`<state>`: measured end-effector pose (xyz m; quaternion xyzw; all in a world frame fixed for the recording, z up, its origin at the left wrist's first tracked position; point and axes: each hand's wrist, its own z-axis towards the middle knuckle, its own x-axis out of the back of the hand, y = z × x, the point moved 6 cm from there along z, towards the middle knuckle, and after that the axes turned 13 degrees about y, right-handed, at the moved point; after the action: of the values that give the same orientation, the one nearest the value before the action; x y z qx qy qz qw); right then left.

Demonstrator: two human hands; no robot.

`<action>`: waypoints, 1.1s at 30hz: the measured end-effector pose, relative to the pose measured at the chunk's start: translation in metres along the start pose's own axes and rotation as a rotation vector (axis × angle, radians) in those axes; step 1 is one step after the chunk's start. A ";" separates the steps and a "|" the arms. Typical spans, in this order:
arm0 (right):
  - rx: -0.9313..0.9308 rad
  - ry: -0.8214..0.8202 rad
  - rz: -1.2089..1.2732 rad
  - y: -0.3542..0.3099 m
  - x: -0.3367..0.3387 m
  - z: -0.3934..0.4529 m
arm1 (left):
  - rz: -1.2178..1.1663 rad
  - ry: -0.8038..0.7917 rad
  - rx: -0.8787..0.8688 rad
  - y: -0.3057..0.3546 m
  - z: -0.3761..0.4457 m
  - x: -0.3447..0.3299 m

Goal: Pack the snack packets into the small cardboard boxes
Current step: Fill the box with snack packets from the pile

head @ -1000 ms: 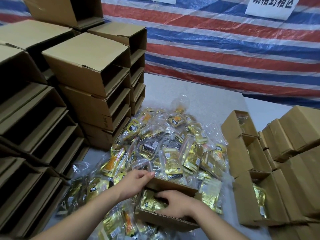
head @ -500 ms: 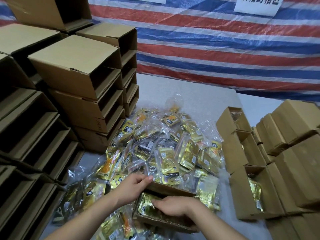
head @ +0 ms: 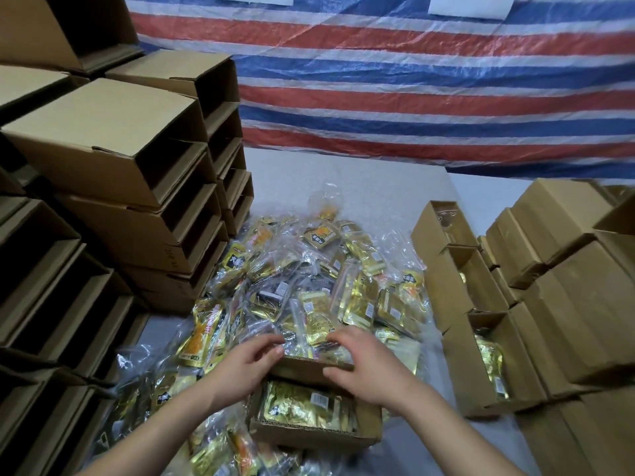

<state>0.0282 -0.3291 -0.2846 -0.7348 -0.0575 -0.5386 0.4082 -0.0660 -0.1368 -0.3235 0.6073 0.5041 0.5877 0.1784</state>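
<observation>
Gold snack packets lie flat in a small open box amid the heap; light, slippery film, probably best pinched at an edge; left hand and right hand, fingers loosely curled, touch its far flap.

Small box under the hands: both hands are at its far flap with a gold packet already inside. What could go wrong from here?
1. The small box sits on loose packets, not on bare table, so pressing the far flap down may tip or slide it.
2. The pile crowds that flap, so a stray packet could get caught under it.
3. The gold packet inside lies close under the flap, and the left hand and right hand could crease it.
</observation>
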 end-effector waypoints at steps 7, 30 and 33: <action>-0.027 -0.055 -0.003 0.028 -0.033 -0.013 | 0.165 -0.074 -0.126 0.028 0.009 -0.004; -0.789 0.449 0.979 0.095 -0.061 -0.025 | 0.724 -0.514 -0.104 0.123 0.122 -0.268; -0.862 0.482 1.061 0.097 -0.070 -0.026 | 0.799 -0.500 -0.031 0.106 0.123 -0.284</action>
<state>0.0305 -0.3858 -0.3936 -0.6201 0.6160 -0.3898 0.2899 0.1434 -0.3692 -0.4193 0.8739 0.1638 0.4533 0.0632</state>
